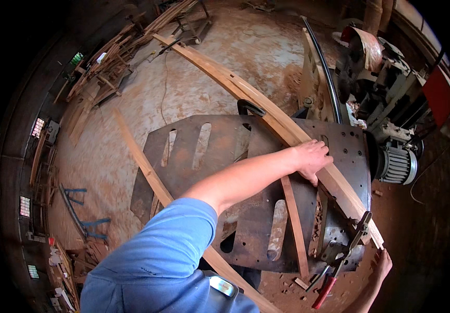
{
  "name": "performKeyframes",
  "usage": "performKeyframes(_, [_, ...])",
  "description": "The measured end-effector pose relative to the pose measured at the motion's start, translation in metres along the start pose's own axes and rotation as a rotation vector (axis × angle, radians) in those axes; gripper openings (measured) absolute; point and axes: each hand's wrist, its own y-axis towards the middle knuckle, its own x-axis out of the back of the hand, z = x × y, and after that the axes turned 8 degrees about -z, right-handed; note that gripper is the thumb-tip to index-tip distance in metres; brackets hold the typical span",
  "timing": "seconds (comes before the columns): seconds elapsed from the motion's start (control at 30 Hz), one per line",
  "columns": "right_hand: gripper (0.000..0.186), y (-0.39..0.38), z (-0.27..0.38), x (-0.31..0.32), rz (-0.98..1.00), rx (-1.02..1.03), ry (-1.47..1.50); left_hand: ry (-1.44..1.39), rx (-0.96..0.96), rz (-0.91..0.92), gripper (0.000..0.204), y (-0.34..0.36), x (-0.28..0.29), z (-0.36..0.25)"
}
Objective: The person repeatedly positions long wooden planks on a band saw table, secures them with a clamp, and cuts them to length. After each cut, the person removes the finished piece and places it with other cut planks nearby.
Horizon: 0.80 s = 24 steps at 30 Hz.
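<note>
A long wooden beam (339,190) runs diagonally across a dark metal machine table (256,219), with its far end reaching well past the table. My left hand (312,159) is closed over the beam around its middle, thumb on the near side. At the beam's near end, my right hand (384,265) grips the tip with its fingers, partly hidden. Close beside that end is a toggle clamp (352,242) with a red handle (325,292). A black curved bracket (251,108) touches the beam's side farther up.
A narrow wooden strip (294,227) lies on the slotted table. Another long board (144,161) slants past its left side. A motor (398,163) and machinery with a red cover (365,47) stand at the right. Lumber stacks (107,78) line the far left; sawdust covers the floor.
</note>
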Motion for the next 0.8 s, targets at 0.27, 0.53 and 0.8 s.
performKeyframes(0.27, [0.034, -0.012, 0.019, -0.028, 0.139, 0.03, -0.046, 0.028, 0.039, 0.011, 0.069, -0.013, 0.011, 0.027])
performKeyframes(0.53, [0.032, -0.023, 0.03, -0.039, 0.119, 0.032, -0.046, 0.048, 0.063, 0.029, 0.073, -0.017, 0.013, 0.037])
performKeyframes(0.8, [0.034, -0.032, 0.036, -0.049, 0.145, 0.061, -0.019, 0.054, 0.071, 0.028, 0.075, -0.021, 0.011, 0.044])
